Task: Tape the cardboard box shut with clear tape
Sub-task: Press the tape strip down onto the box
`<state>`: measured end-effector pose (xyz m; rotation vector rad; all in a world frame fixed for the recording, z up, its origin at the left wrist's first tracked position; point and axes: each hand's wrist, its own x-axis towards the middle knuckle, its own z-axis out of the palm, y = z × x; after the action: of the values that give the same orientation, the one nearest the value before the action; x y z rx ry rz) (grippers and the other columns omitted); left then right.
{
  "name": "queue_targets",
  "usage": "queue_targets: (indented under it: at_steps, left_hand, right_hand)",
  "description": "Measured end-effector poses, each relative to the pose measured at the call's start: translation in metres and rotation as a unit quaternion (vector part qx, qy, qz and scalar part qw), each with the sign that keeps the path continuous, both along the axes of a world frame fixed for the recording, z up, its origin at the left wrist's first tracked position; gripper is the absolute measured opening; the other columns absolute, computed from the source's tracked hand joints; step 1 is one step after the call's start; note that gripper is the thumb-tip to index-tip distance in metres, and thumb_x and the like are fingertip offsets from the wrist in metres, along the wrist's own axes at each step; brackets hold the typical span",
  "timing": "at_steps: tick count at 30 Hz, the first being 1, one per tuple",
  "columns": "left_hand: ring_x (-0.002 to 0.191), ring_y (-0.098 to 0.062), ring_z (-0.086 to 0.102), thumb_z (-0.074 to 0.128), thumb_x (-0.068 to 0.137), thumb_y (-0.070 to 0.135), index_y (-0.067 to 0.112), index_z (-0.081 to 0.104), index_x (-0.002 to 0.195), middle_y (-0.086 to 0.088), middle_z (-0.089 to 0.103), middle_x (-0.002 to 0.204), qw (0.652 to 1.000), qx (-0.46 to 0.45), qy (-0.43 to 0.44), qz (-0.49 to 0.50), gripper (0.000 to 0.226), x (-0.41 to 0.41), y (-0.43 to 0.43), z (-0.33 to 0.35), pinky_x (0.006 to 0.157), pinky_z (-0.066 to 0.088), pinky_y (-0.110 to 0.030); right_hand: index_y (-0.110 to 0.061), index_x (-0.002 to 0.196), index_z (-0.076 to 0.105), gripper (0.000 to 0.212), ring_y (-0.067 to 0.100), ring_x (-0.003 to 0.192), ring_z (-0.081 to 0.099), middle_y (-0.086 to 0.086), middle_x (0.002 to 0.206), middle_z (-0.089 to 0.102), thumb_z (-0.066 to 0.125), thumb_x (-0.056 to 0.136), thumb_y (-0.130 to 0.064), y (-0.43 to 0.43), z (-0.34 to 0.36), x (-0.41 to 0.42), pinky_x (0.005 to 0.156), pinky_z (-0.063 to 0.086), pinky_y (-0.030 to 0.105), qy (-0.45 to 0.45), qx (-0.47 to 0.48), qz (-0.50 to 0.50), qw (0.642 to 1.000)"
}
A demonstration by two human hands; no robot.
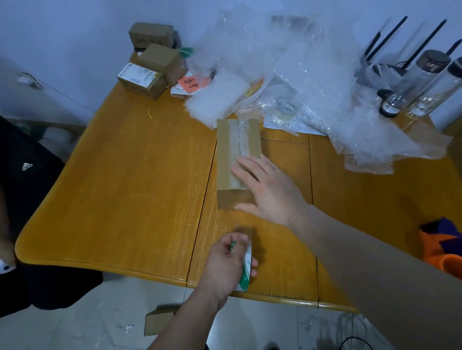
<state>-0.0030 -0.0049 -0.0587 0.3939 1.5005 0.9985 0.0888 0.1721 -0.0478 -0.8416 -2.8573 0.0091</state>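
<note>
Nearest us, our left hand [229,261] grips the tape roll [245,268]. Farther out, our right hand [267,189] lies open and flat on the box [236,145], mid-tabletop [120,191]. Tape already covers the top seam; cutting seems left.

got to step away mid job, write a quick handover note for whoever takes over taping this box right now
Right hand: open, flat on the near end of the cardboard box, pressing it down.
Left hand: fingers closed on the tape roll, near the table front edge.
Done: a clear tape strip runs along the top seam; flaps are shut.
Left: whether the strip wraps down the near end is hidden by the hand. Check it, smooth it, tape the ends if bare.
</note>
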Motion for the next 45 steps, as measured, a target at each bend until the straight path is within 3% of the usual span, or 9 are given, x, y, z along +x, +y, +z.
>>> queue_targets:
  at_steps: [5, 13, 19, 22, 29, 33, 35, 41, 45]
  left_hand:
    - [0.058, -0.02, 0.067, 0.055, 0.102, 0.039, 0.019, 0.066, 0.11, -0.007, 0.074, 0.07, 1.0, 0.001, 0.004, -0.001, 0.024, 0.0, 0.001, -0.001, 0.064, 0.057, -0.035]
    - [0.059, -0.019, 0.067, 0.055, 0.103, 0.039, 0.019, 0.066, 0.108, -0.007, 0.074, 0.071, 1.0, 0.0, 0.004, -0.004, 0.023, 0.0, 0.001, -0.001, 0.064, 0.058, -0.035]
    - [0.059, -0.021, 0.067, 0.055, 0.103, 0.034, 0.02, 0.066, 0.106, -0.006, 0.074, 0.069, 1.0, 0.0, 0.002, -0.001, 0.018, -0.001, 0.0, -0.002, 0.066, 0.057, -0.037]
    - [0.059, -0.021, 0.067, 0.055, 0.103, 0.036, 0.02, 0.066, 0.106, -0.006, 0.073, 0.07, 1.0, 0.0, 0.001, -0.002, 0.019, -0.002, 0.0, -0.003, 0.068, 0.056, -0.038]
    - [0.058, -0.019, 0.067, 0.054, 0.103, 0.038, 0.019, 0.066, 0.108, -0.006, 0.074, 0.07, 1.0, 0.002, 0.004, -0.003, 0.022, 0.0, 0.0, -0.001, 0.065, 0.057, -0.035]
    - [0.057, -0.019, 0.066, 0.054, 0.103, 0.037, 0.018, 0.066, 0.106, -0.007, 0.073, 0.07, 1.0, 0.005, 0.003, -0.003, 0.023, 0.0, -0.001, 0.0, 0.063, 0.057, -0.034]
    - [0.058, -0.019, 0.066, 0.054, 0.103, 0.037, 0.019, 0.067, 0.105, -0.006, 0.074, 0.07, 1.0, 0.003, 0.005, -0.001, 0.022, 0.0, 0.0, 0.001, 0.064, 0.057, -0.035]
    - [0.059, -0.02, 0.066, 0.055, 0.103, 0.037, 0.02, 0.068, 0.104, -0.006, 0.074, 0.07, 1.0, 0.001, 0.004, 0.002, 0.021, -0.001, 0.0, -0.001, 0.068, 0.057, -0.038]
    - [0.059, -0.02, 0.067, 0.054, 0.103, 0.038, 0.021, 0.067, 0.105, -0.006, 0.074, 0.07, 1.0, -0.002, 0.004, -0.003, 0.021, 0.0, 0.0, 0.0, 0.066, 0.057, -0.035]
  right_hand:
    - [-0.014, 0.137, 0.057, 0.058, 0.032, 0.135, 0.047, 0.011, 0.143, 0.056, 0.045, 0.097, -0.053, -0.008, -0.006, -0.014, 0.12, 0.03, 0.05, 0.068, 0.031, -0.042, 0.996]
    - [-0.014, 0.147, 0.044, 0.082, 0.032, 0.143, 0.039, 0.012, 0.153, 0.046, 0.076, 0.079, -0.045, 0.0, -0.004, -0.005, 0.121, 0.028, 0.05, 0.003, 0.021, -0.005, 1.0]
    - [-0.019, 0.146, 0.049, 0.059, 0.027, 0.142, 0.041, 0.007, 0.153, 0.048, 0.046, 0.097, -0.051, 0.006, 0.0, 0.001, 0.12, 0.031, 0.047, 0.044, 0.004, 0.007, 0.999]
    - [-0.016, 0.146, 0.05, 0.057, 0.031, 0.141, 0.043, 0.01, 0.152, 0.049, 0.053, 0.096, -0.044, 0.006, -0.005, 0.0, 0.12, 0.031, 0.049, 0.038, 0.019, 0.019, 0.999]
    - [-0.014, 0.152, 0.036, 0.09, 0.031, 0.147, 0.032, 0.011, 0.158, 0.038, 0.078, 0.078, -0.043, 0.005, -0.001, 0.003, 0.124, 0.02, 0.047, -0.016, -0.001, 0.016, 1.0]
    - [-0.016, 0.147, 0.046, 0.08, 0.031, 0.143, 0.037, 0.009, 0.153, 0.045, 0.055, 0.085, -0.066, -0.008, 0.003, -0.009, 0.124, 0.021, 0.049, 0.019, -0.012, -0.042, 0.999]
    - [-0.015, 0.14, 0.053, 0.072, 0.031, 0.14, 0.041, 0.009, 0.148, 0.05, 0.045, 0.09, -0.066, -0.015, 0.003, -0.019, 0.122, 0.025, 0.051, 0.037, -0.007, -0.08, 0.996]
    - [-0.012, 0.141, 0.05, 0.079, 0.033, 0.137, 0.043, 0.013, 0.148, 0.05, 0.076, 0.077, -0.05, -0.012, 0.0, -0.019, 0.12, 0.028, 0.053, -0.004, 0.019, -0.05, 0.999]
    - [-0.016, 0.147, 0.045, 0.078, 0.029, 0.142, 0.039, 0.008, 0.154, 0.045, 0.063, 0.084, -0.059, -0.001, 0.004, -0.004, 0.122, 0.025, 0.049, 0.02, -0.021, -0.015, 0.999]
